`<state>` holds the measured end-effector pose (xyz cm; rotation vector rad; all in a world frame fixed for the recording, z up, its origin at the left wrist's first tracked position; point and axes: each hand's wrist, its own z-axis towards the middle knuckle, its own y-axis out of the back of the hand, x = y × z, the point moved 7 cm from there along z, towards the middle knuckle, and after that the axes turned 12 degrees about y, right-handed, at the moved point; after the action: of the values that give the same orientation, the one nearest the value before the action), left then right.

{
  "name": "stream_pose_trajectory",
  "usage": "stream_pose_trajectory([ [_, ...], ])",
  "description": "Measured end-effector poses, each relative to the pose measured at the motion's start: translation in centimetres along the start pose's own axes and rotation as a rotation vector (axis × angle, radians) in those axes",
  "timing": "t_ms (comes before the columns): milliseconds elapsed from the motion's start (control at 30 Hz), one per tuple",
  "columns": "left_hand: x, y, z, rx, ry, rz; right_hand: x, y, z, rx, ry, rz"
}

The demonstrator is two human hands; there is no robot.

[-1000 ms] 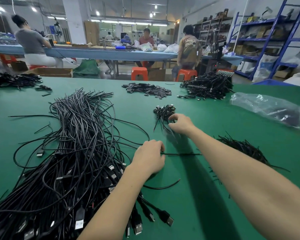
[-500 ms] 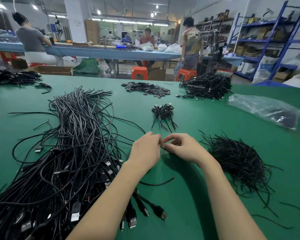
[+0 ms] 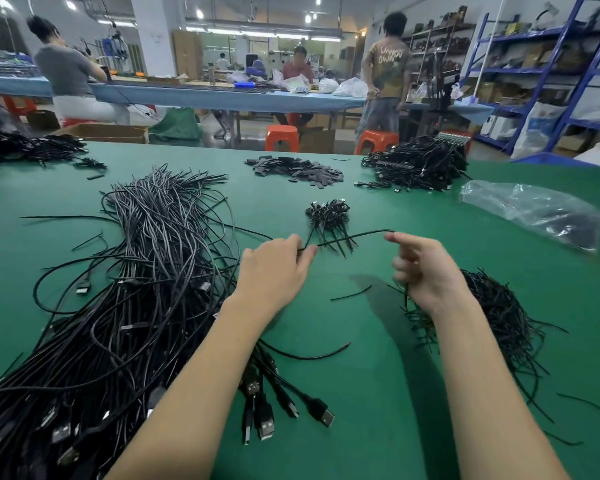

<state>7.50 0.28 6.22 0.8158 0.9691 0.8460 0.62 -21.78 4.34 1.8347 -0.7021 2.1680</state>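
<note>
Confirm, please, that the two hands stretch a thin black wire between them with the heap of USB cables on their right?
No: the head view shows the heap of USB cables on their left; left hand and right hand do stretch the thin black wire.

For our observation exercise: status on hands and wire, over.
Left hand pinches one end of short wire. Right hand pinches the other. Small bundle beyond it, not blocking.

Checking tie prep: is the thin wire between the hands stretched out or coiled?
Stretched out: the wire spans in one slightly bowed line from the left hand to the right hand.
</note>
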Motion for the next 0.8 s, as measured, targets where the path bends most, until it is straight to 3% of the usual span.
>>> stream_pose_trajectory([
  [133,0.6,0.5,0.0,0.032,0.061,-0.095,0.0,0.6,-0.1,-0.101,-0.036,0.196],
  [200,-0.4,1.4,-0.3,0.002,0.082,-0.253,0.0,0.2,0.1,-0.078,-0.018,0.038],
  [267,-2.1,2.6,-0.7,-0.054,0.082,-0.416,0.0,-0.5,0.0,-0.004,0.016,-0.337],
  [333,-3.7,3.3,-1.2,-0.07,0.051,-0.536,0.2,-1.9,-0.4,0.131,0.066,-0.616],
  [433,-5.0,3.0,-1.5,0.041,0.078,-0.765,-1.0,-5.5,-2.4,0.504,-0.011,-0.419],
  [500,-5.9,2.6,-1.5,0.18,0.11,-0.993,-1.2,-8.1,-4.5,0.731,0.02,-0.417],
  [567,-6.7,2.4,-1.7,0.294,0.121,-1.196,-1.2,-10.3,-5.7,0.822,0.085,-0.359],
  [667,-7.2,3.1,-1.9,0.387,0.064,-1.279,-0.6,-11.9,-6.4,0.795,0.141,-0.278],
  [700,-7.0,3.8,-1.8,0.342,0.015,-1.21,-0.3,-12.0,-6.2,0.753,0.169,-0.287],
  [800,-5.8,6.0,-1.4,0.002,-0.14,-0.807,1.2,-10.8,-4.7,0.496,0.223,-0.19],
])
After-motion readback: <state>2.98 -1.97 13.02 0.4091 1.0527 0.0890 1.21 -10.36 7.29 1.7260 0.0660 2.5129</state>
